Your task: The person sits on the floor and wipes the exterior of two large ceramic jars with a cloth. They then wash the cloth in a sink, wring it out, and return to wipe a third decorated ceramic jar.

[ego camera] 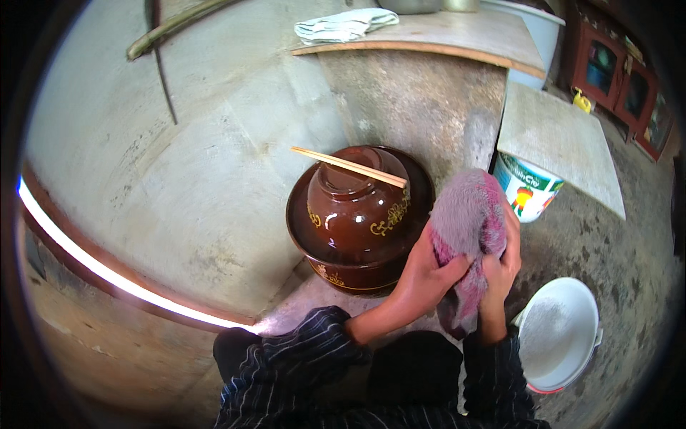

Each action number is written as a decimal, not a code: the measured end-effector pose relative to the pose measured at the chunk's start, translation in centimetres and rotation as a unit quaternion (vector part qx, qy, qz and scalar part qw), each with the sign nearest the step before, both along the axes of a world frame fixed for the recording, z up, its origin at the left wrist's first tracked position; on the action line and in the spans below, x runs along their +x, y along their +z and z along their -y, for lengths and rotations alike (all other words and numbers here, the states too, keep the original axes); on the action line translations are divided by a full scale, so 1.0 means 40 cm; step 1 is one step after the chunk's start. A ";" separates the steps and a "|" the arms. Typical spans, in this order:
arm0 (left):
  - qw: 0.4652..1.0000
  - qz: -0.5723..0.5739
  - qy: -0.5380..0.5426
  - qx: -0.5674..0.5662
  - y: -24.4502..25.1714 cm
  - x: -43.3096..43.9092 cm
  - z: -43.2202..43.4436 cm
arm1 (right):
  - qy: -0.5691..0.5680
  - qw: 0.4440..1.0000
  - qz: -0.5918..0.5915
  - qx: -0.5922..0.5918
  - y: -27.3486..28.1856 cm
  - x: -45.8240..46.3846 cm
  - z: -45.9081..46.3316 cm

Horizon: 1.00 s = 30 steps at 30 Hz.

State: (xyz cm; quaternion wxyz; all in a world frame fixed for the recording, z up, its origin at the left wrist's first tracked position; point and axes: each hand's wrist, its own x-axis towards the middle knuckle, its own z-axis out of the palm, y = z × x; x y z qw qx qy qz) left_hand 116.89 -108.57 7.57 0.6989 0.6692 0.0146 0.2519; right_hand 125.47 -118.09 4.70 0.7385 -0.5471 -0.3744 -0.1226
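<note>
Both hands grip a bunched grey and pink plush cloth [463, 214] in front of my knees. My left hand [431, 276] has its thumb pressed across the near side of the cloth. My right hand [501, 271] holds the other side, its fingers partly hidden behind the folds. Just left of the cloth stands a glazed brown earthenware jar [343, 279] with yellow flower patterns. Its bowl-shaped lid [348, 214] sits upside down in the broad rim, and a pair of wooden chopsticks [351, 167] lies across the lid's top ring.
At right, a white bucket [584, 343] holds cloudy water. A printed paint bucket [528, 187] stands under a tilted board [557, 139]. A folded towel [345, 26] lies on the ledge [450, 37] behind. Plastered wall [214, 187] rises at left; a red cabinet [616, 75] stands far right.
</note>
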 end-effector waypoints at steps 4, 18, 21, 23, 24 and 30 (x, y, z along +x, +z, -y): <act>0.999 0.021 -0.032 0.031 0.027 0.016 0.024 | -0.033 0.993 -0.079 0.084 -0.070 -0.007 0.001; 0.703 -0.011 0.100 0.704 0.142 0.042 -0.437 | 0.204 0.879 -0.361 0.235 -0.108 0.126 0.043; 0.656 -0.028 0.096 0.748 0.111 0.044 -0.507 | 0.360 0.833 -0.321 0.272 -0.076 0.130 0.028; 0.631 -0.033 0.115 0.766 0.098 0.032 -0.515 | 0.440 0.795 -0.306 0.286 -0.049 0.114 0.009; 0.617 -0.016 0.140 0.774 0.107 0.029 -0.503 | 0.426 0.807 -0.300 0.277 -0.031 0.110 0.006; 0.695 -0.017 0.289 0.658 0.235 -0.085 -0.343 | 0.122 0.936 -0.290 0.157 0.002 0.091 -0.012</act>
